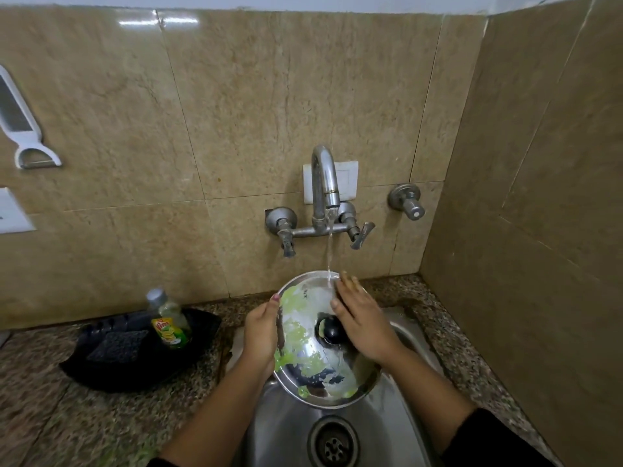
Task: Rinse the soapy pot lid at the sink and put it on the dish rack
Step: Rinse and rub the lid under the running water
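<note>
A round steel pot lid (312, 362) with a black knob (329, 328) and green soap smears is held tilted over the steel sink (290, 429). My left hand (261, 333) grips its left rim. My right hand (362, 318) lies flat on the lid's upper right face, fingers spread, beside the knob. Water runs from the wall tap (325, 183) onto the lid's far edge. No dish rack is in view.
A black tray (101, 372) on the granite counter at the left holds a dish-soap bottle (170, 320) and a dark scrubber (118, 345). A peeler (20, 129) hangs on the left wall. A second valve (406, 200) sticks out right of the tap. The drain (333, 444) lies below the lid.
</note>
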Demonstrator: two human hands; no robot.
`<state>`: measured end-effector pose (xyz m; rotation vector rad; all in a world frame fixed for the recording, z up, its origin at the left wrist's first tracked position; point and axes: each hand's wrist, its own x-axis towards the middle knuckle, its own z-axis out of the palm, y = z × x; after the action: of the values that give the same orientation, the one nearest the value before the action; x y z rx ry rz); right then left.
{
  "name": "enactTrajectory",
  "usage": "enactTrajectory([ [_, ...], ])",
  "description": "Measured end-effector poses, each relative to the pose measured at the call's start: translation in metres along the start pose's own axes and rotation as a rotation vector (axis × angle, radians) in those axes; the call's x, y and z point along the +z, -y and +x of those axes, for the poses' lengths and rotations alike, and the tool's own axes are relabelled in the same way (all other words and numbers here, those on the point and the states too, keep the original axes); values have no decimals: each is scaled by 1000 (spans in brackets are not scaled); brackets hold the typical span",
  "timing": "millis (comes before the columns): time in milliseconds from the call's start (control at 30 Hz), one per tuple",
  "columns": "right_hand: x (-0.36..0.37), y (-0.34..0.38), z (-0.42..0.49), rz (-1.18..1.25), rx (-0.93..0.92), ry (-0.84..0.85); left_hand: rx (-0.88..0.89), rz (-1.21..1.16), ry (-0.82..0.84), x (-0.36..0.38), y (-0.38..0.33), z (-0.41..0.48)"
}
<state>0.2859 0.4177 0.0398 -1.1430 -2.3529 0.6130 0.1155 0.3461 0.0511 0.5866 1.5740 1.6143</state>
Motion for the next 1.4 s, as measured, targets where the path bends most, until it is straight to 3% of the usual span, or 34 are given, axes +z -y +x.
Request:
enactTrajectory([
  [133, 6, 26, 0, -19, -240, 175, 29, 2, 53, 2, -5, -10],
  [267, 3, 6, -2, 41, -68, -32, 28, -7, -52, -1, -4, -11],
  [467, 10, 32, 5, 44, -266, 184, 64, -25, 15, -3, 0, -15],
  [533, 8, 22, 9, 130, -177, 3, 66, -32, -35, -6, 0, -16],
  [633, 4, 7, 6, 135, 171, -387, 54, -108, -102, -12, 1, -17],
  [700, 2, 7, 9, 262, 335, -459, 54, -148, -113, -14, 2, -18],
  [767, 0, 9, 18, 428, 377, -425, 25, -180, -61, -16, 1, -18],
  [833, -5, 8, 27, 406, 333, -416, -25, -172, 26, -19, -5, -16],
  [933, -15, 8, 39, 213, 223, -305, 6, 20, 134, -23, -16, -7],
  [1033, -19, 28, 52, 78, -8, -105, 73, 192, 218, -15, -28, 0],
  [1133, -9, 36, 57, -96, -232, -38, 101, 241, 239, -9, -33, 3],
  [1300, 3, 3, 52, -89, 124, -224, 114, 182, 78, -12, -13, 7],
  [1400, 6, 12, 51, -159, -220, -30, 131, 206, 113, -12, -10, 10],
])
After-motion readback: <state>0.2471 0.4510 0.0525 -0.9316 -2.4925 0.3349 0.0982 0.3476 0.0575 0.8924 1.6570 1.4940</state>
